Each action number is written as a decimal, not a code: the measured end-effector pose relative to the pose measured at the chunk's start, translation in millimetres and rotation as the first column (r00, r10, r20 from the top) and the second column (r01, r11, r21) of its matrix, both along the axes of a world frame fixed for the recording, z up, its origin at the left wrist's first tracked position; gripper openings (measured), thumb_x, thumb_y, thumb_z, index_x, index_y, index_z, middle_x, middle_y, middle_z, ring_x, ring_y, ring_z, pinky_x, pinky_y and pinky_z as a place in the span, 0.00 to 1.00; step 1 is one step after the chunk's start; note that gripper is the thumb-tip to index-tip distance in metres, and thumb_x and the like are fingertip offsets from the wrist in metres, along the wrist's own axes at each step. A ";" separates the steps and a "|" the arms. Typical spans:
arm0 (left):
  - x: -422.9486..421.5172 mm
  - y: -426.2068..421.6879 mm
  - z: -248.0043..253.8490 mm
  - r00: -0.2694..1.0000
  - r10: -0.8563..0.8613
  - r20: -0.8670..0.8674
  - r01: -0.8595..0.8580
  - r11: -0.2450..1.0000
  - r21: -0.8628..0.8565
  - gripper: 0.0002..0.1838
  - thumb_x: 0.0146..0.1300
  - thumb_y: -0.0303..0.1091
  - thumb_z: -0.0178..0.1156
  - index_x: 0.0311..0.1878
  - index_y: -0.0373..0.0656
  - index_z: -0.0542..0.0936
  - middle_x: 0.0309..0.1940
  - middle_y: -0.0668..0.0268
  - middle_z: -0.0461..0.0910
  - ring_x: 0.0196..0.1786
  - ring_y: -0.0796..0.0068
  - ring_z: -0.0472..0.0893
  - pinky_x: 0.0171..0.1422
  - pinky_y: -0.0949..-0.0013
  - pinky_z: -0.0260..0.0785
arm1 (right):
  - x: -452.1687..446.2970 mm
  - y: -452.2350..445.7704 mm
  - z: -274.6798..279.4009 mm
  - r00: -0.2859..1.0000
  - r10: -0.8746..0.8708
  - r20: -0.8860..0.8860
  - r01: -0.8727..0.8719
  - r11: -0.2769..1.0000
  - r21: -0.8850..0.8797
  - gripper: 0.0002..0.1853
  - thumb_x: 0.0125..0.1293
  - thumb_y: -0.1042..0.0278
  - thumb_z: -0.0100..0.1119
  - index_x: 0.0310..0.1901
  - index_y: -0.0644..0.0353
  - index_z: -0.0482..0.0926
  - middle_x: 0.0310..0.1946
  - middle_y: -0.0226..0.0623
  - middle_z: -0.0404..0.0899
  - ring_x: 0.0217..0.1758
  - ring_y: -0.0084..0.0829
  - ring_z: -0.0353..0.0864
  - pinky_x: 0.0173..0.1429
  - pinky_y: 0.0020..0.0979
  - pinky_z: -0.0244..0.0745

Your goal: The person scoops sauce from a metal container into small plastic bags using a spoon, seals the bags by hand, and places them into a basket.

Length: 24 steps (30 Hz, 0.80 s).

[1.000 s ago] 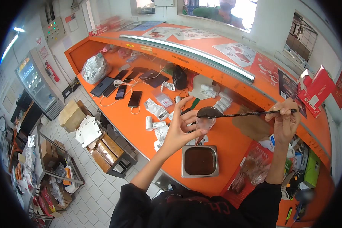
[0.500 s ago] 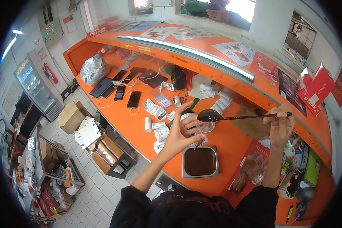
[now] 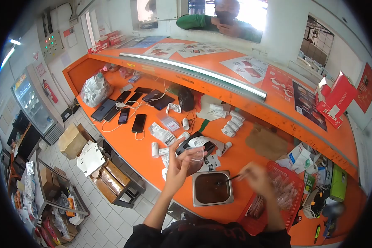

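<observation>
Down from above the clear plastic bag (image 3: 196,160), the black spoon (image 3: 233,178) has swung into the metal pan (image 3: 213,203), and its bowl is now partly sunk in the brown sauce (image 3: 206,192). Scooping seems to be the step in hand. From here, the next move calls for a level lift out of the sauce, clear of the pan's rim, with the mouth of the bag kept open.

The right hand (image 3: 256,177) is blurred, but its fingers look closed on the spoon's handle, just off the pan's right side; the exact grip I cannot tell. The left hand (image 3: 178,167) is half curled, its fingers spread around the bag and holding it up near the pan's far left corner. How much is in the bag is too unclear to say.

The pan sits by the front edge of the orange surface (image 3: 240,152), left of a red basket (image 3: 298,177) holding packets (image 3: 283,197).

Against the earlier frame, the right hand has dropped from beside the raised shelf (image 3: 293,120) to the pan, and the left hand has come slightly lower. The pan rests by the same front edge as before.
</observation>
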<state>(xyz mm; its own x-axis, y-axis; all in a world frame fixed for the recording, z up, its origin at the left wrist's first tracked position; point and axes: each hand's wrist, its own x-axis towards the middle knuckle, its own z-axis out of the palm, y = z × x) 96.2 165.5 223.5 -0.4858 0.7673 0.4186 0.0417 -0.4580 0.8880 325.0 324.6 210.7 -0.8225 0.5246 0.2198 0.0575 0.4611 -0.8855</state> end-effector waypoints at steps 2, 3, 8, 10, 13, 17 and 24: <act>6.6 -0.5 -3.6 0.999 -0.025 0.047 0.025 1.000 0.007 0.25 0.72 0.38 0.41 0.66 0.41 0.47 0.54 0.48 0.72 0.56 0.64 0.75 0.58 0.70 0.64 | -7.9 -17.2 -48.3 0.922 0.292 0.254 -0.362 0.883 0.300 0.15 0.60 0.67 0.61 0.44 0.66 0.73 0.39 0.40 0.75 0.47 0.35 0.78 0.53 0.35 0.72; 10.7 -1.7 -6.2 0.995 -0.047 0.093 0.047 0.999 0.009 0.25 0.72 0.39 0.40 0.66 0.41 0.48 0.55 0.50 0.71 0.56 0.65 0.74 0.59 0.69 0.63 | -17.0 -28.1 -45.0 0.922 0.292 0.256 -0.362 0.883 0.298 0.15 0.60 0.67 0.61 0.44 0.66 0.73 0.39 0.40 0.75 0.47 0.35 0.78 0.53 0.35 0.72; 41.8 -6.3 -9.1 0.997 0.008 -0.079 -0.021 0.986 -0.167 0.24 0.72 0.40 0.37 0.65 0.36 0.51 0.58 0.51 0.65 0.62 0.62 0.66 0.68 0.65 0.51 | -50.1 -63.7 -9.0 0.990 0.074 -0.124 -0.060 0.992 0.108 0.17 0.59 0.74 0.61 0.49 0.69 0.72 0.46 0.41 0.75 0.51 0.30 0.75 0.54 0.31 0.70; 56.3 -5.8 -2.8 0.995 -0.102 -0.005 0.102 0.992 -0.073 0.24 0.72 0.39 0.36 0.65 0.36 0.51 0.61 0.49 0.63 0.66 0.60 0.62 0.70 0.63 0.49 | -58.6 -69.6 -16.1 0.979 0.006 -0.204 -0.029 0.994 -0.107 0.16 0.59 0.76 0.61 0.49 0.70 0.72 0.45 0.40 0.75 0.49 0.28 0.75 0.53 0.29 0.70; 54.6 -5.8 -6.1 0.983 -0.168 -0.075 0.173 0.983 0.058 0.23 0.72 0.37 0.36 0.65 0.37 0.49 0.65 0.45 0.58 0.69 0.56 0.58 0.70 0.60 0.48 | -65.3 -74.5 -21.3 0.934 -0.089 -0.346 -0.033 0.943 -0.332 0.13 0.58 0.77 0.62 0.44 0.70 0.74 0.39 0.38 0.77 0.42 0.24 0.77 0.46 0.24 0.71; 46.7 -17.4 -14.0 0.976 0.033 -0.215 -0.048 0.997 -0.062 0.20 0.66 0.30 0.48 0.58 0.38 0.58 0.60 0.49 0.63 0.65 0.58 0.63 0.66 0.60 0.56 | -60.4 -79.5 -30.7 0.896 -0.175 -0.409 0.118 0.980 -0.162 0.08 0.56 0.79 0.63 0.37 0.69 0.75 0.32 0.36 0.78 0.35 0.21 0.77 0.39 0.21 0.72; 52.2 -22.8 -9.4 0.882 0.280 -0.378 -0.339 0.935 -0.100 0.09 0.47 0.26 0.68 0.34 0.43 0.80 0.50 0.58 0.66 0.59 0.60 0.66 0.59 0.59 0.64 | -46.2 -80.4 -33.3 0.902 -0.156 -0.403 0.141 0.988 -0.068 0.07 0.53 0.80 0.65 0.34 0.66 0.79 0.32 0.36 0.79 0.33 0.23 0.78 0.35 0.23 0.72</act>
<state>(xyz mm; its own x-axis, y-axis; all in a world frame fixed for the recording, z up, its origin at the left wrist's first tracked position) 148.3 142.6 214.1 -0.5527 0.6722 0.4926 0.4816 -0.2247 0.8471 278.8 244.2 177.4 -0.5785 0.6474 0.4962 -0.2448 0.4425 -0.8627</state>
